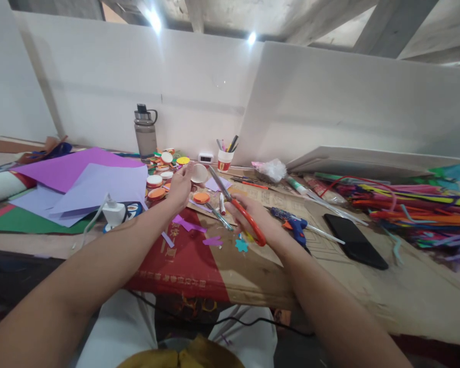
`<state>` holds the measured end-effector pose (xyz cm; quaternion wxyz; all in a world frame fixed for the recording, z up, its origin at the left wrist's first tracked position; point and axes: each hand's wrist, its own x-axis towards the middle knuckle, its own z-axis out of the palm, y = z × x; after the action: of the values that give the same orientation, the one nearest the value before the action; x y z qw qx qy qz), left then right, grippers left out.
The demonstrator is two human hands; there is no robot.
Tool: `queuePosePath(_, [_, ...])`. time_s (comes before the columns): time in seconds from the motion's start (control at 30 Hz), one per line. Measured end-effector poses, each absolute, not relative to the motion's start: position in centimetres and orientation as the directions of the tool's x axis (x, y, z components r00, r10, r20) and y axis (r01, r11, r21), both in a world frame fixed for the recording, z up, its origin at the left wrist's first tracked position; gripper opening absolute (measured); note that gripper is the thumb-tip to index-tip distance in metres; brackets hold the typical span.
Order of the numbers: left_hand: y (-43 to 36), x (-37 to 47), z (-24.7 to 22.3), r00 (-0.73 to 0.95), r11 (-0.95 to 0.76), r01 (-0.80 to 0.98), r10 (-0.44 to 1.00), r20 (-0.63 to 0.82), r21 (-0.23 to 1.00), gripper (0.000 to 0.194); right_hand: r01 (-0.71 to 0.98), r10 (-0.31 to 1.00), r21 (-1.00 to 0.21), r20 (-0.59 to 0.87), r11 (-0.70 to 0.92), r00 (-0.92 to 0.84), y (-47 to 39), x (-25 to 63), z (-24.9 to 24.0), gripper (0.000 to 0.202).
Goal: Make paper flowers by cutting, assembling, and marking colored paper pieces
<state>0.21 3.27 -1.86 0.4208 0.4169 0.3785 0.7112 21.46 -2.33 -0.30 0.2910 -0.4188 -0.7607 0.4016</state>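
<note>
Between the fingertips of my left hand (pixel 182 185) is a small white disc (pixel 199 174), held up with its flat face toward me. My right hand (pixel 252 217) is wrapped round the red handles of a pair of scissors (pixel 249 222), whose long blades point up and away, a little right of the disc. Below the disc lie an orange round piece (pixel 201 197), a marker (pixel 222 204) and a clear pen (pixel 220 217). Purple paper scraps (pixel 189 224) and a teal paper flower (pixel 241 244) lie nearer me.
Purple and lilac sheets (pixel 107 189) and a white plug adapter (pixel 114 212) lie left. At the back stand a water bottle (pixel 144 133) and a paper cup of pens (pixel 225 158). To the right are a blue glue gun (pixel 296 228), a black phone (pixel 354 240) and pipe cleaners (pixel 417 209).
</note>
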Motion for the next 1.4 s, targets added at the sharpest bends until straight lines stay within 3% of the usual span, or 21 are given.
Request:
queuePosePath(0.1, [3.2, 0.2, -1.9, -0.329, -0.344, -0.219, 0.907, 0.263, 0.913, 0.045, 0.574, 0.858, -0.642, 0.325, 0.508, -0.397, -1.1, 22.3, -0.5, 0.039])
queuePosePath(0.17, [3.1, 0.2, -1.9, -0.321, -0.359, -0.183, 0.902, 0.289, 0.915, 0.045, 0.668, 0.825, -0.489, 0.395, 0.561, -0.403, -0.5, 22.8, -0.4, 0.040])
queuePosePath(0.37, [3.1, 0.4, -2.0, -0.261, -0.398, -0.106, 0.895, 0.361, 0.911, 0.036, 0.764, 0.821, -0.326, 0.353, 0.558, -0.449, -0.6, 23.0, -0.1, 0.043])
queuePosePath(0.73, [2.9, 0.5, -1.7, -0.248, -0.354, -0.079, 0.913, 0.325, 0.932, 0.025, 0.755, 0.815, -0.326, 0.350, 0.569, -0.463, -0.4, 23.1, -0.2, 0.042])
queuePosePath(1.4, [3.2, 0.0, -2.1, -0.201, -0.325, -0.010, 0.927, 0.316, 0.946, 0.034, 0.758, 0.817, -0.318, 0.323, 0.569, -0.478, -0.4, 23.2, -0.3, 0.040])
